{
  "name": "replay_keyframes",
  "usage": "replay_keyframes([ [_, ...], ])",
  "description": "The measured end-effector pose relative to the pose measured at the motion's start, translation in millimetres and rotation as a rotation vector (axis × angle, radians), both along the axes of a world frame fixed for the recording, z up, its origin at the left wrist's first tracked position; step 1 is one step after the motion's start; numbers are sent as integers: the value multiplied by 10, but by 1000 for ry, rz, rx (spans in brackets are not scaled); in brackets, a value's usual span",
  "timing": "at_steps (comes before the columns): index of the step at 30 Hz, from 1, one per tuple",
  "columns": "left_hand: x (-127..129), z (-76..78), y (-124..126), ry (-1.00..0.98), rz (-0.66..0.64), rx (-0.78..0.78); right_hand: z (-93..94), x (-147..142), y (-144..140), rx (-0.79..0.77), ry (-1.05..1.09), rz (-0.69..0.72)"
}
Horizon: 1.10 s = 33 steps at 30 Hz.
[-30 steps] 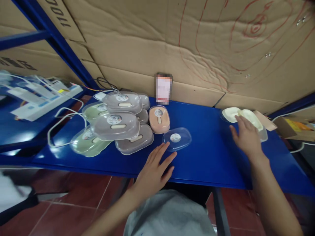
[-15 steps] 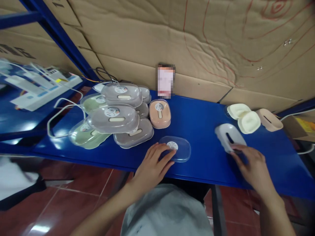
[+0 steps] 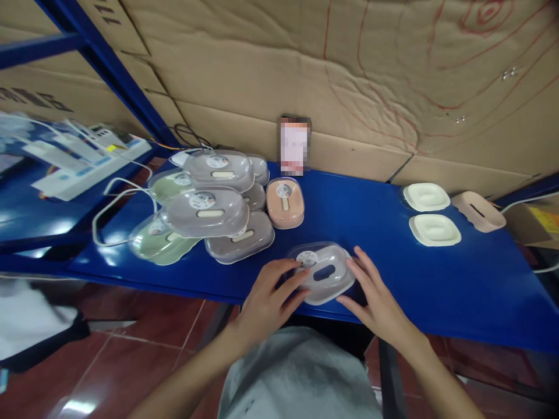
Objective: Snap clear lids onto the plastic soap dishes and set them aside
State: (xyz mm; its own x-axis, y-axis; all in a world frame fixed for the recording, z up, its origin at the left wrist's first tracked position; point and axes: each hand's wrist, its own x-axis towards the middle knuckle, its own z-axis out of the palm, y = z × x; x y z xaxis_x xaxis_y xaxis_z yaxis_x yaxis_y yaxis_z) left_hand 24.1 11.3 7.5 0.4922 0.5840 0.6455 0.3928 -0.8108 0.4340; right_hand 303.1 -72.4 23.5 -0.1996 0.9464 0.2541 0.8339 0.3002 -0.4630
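Note:
At the front of the blue table, a clear plastic lid (image 3: 307,258) with a round sticker overlaps a grey oval dish (image 3: 322,294) with a dark slot in its middle. My left hand (image 3: 276,295) has its fingertips and thumb on the left side of the lid, close to the sticker. On the right side, my right hand (image 3: 376,298) holds the rim of the grey dish between thumb and fingers. Whether the lid is seated on the dish, I cannot tell.
Several lidded grey and green boxes (image 3: 204,212) are piled at left, beside a peach lidded box (image 3: 285,203). Far right are two cream inserts (image 3: 435,230) and a pink slotted dish (image 3: 479,210). A phone (image 3: 294,145) leans on the cardboard (image 3: 227,70); a power strip (image 3: 65,183) lies left.
My right hand has brought the grey dish leftward to the clear lid. A cream insert now lies flat, apart from the other one. My left hand has stayed by the lid.

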Motion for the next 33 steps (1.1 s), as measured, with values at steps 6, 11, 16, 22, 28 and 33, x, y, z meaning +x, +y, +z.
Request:
replay_keyframes([
  [6, 0, 54, 9, 91, 106, -55, 14, 53, -10, 45, -101, 2],
  [11, 11, 97, 36, 285, 39, -118, 7, 301, -168, 67, -197, -83],
  [16, 45, 86, 48, 380, 22, -162, 5, 533, -343, 14, -120, -155],
  [22, 36, 120, 38, 406, -14, -100, 82, 792, -346, 7, -42, -259],
  [28, 24, 135, 1, 473, -181, 44, -134, 1602, -79, 115, -257, -691],
  [33, 23, 91, -27, 370, -128, 16, -168, 1423, -155, 147, -350, -601],
])
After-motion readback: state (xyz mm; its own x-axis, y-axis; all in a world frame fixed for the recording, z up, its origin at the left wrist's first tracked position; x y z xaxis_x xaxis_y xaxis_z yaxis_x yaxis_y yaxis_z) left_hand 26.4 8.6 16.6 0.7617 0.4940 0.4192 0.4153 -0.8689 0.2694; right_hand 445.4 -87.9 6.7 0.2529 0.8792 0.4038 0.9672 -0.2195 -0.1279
